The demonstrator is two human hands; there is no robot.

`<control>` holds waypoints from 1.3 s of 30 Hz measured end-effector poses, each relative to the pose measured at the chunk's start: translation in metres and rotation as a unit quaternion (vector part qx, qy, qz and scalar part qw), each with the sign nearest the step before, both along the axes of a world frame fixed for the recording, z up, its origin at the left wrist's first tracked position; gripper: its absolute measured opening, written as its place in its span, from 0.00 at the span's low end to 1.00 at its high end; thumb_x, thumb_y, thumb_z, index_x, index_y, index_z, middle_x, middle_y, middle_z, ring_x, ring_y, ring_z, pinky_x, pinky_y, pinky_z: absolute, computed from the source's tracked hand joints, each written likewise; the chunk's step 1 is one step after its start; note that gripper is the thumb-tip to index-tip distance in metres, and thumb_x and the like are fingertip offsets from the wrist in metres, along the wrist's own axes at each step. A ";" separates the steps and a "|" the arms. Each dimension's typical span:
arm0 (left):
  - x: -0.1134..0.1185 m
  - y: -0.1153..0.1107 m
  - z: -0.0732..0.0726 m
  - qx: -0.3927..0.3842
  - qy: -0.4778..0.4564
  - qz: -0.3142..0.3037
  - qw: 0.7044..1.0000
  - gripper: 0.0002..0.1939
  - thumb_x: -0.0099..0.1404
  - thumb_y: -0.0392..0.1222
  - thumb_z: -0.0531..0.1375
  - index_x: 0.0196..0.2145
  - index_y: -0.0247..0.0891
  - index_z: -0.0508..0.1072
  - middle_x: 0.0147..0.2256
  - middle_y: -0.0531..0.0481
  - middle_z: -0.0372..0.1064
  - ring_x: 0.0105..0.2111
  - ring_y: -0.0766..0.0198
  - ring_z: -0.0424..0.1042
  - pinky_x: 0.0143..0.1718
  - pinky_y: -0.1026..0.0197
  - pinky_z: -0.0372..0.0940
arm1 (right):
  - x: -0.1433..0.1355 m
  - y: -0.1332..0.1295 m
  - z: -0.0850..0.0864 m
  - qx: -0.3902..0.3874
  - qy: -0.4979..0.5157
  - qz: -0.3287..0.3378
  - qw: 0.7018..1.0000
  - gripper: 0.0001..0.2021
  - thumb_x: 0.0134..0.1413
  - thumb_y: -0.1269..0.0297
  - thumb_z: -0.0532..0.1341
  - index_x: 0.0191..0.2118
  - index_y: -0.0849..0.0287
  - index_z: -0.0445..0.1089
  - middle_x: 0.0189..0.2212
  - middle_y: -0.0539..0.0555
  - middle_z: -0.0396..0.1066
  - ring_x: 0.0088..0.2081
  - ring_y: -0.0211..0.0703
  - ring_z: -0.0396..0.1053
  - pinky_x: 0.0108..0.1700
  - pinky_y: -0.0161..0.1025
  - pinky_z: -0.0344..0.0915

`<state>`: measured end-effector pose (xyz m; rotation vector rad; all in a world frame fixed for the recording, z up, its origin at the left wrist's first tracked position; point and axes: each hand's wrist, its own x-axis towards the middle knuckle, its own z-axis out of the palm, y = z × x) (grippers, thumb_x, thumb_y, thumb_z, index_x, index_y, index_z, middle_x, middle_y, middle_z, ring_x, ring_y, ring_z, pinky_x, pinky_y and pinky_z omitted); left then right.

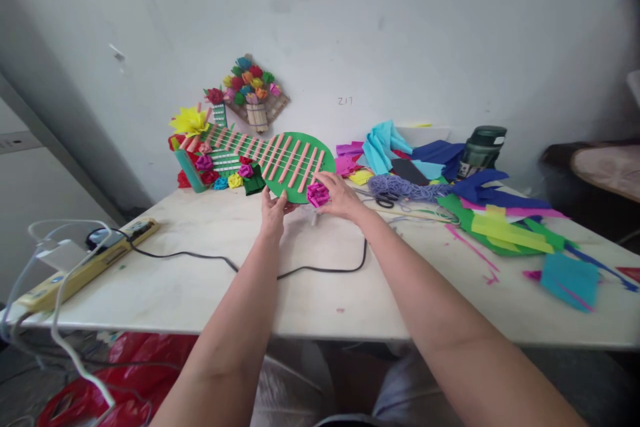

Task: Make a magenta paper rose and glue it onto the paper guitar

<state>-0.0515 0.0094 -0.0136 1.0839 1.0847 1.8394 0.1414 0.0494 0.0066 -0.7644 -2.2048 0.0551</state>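
Over the worktop (190,293), green guitar (273,160), held by its body end. Left hand (274,211): fingers closed on lower rim, likely to steady it. Right hand (339,196): fingers curled, nearly closed round purple flower (318,194) at rim, seemingly to hold it in place. Neck points up-left in view; long axis slants down-right.
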 end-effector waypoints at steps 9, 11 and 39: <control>0.001 0.001 -0.002 -0.002 0.017 -0.008 1.000 0.35 0.53 0.48 0.65 0.55 0.41 0.54 0.26 0.55 0.71 0.20 0.65 0.72 0.28 0.61 0.68 | -0.013 -0.008 -0.001 0.007 -0.046 -0.062 0.997 0.33 0.38 0.66 0.71 0.54 0.54 0.66 0.52 0.59 0.63 0.53 0.54 0.62 0.51 0.50 0.65; 0.000 0.001 -0.003 -0.001 0.016 -0.009 1.000 0.35 0.54 0.47 0.64 0.54 0.40 0.54 0.25 0.55 0.70 0.20 0.65 0.72 0.27 0.61 0.69 | -0.013 -0.006 -0.002 0.016 -0.038 -0.058 0.997 0.26 0.40 0.68 0.70 0.50 0.56 0.69 0.49 0.59 0.64 0.51 0.53 0.63 0.50 0.48 0.65; 0.001 0.005 -0.004 -0.021 0.007 0.001 1.000 0.36 0.54 0.46 0.64 0.57 0.39 0.54 0.23 0.56 0.70 0.18 0.65 0.71 0.25 0.61 0.68 | -0.008 0.002 -0.002 -0.040 0.009 -0.010 0.999 0.34 0.31 0.66 0.74 0.51 0.56 0.69 0.48 0.57 0.64 0.52 0.53 0.63 0.53 0.48 0.61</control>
